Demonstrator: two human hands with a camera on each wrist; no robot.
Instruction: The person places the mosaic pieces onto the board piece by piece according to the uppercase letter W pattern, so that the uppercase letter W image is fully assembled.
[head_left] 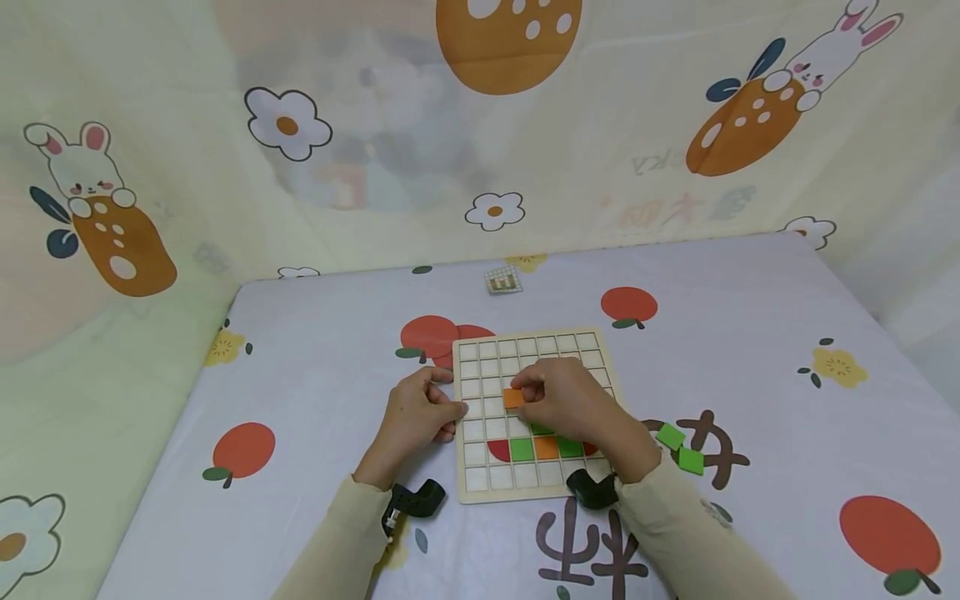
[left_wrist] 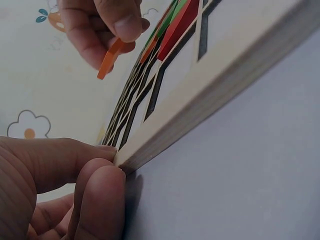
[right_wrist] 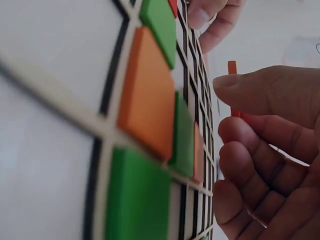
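A wooden grid board [head_left: 525, 497] with white cells lies on the cloth. My left hand [head_left: 412, 412] pinches its left edge between thumb and fingers. Above the board, my right hand [head_left: 573, 404] holds an orange square tile [head_left: 512, 398] by thumb and forefinger; the left wrist view shows this orange tile [left_wrist: 108, 60] apart from the grid. A row in the lower grid has a red rounded tile [head_left: 498, 451], a green tile [head_left: 521, 449], an orange tile [head_left: 547, 447], and more green and red. Another green tile [head_left: 542, 428] sits one row higher, partly covered by my right hand.
Two loose green tiles [head_left: 690, 461] lie right of the board, beside my right forearm. Behind the board is a small card [head_left: 502, 280] with a grid pattern. A printed curtain [head_left: 390, 225] hangs at the table's back edge. Black devices [head_left: 420, 498] sit at both wrists.
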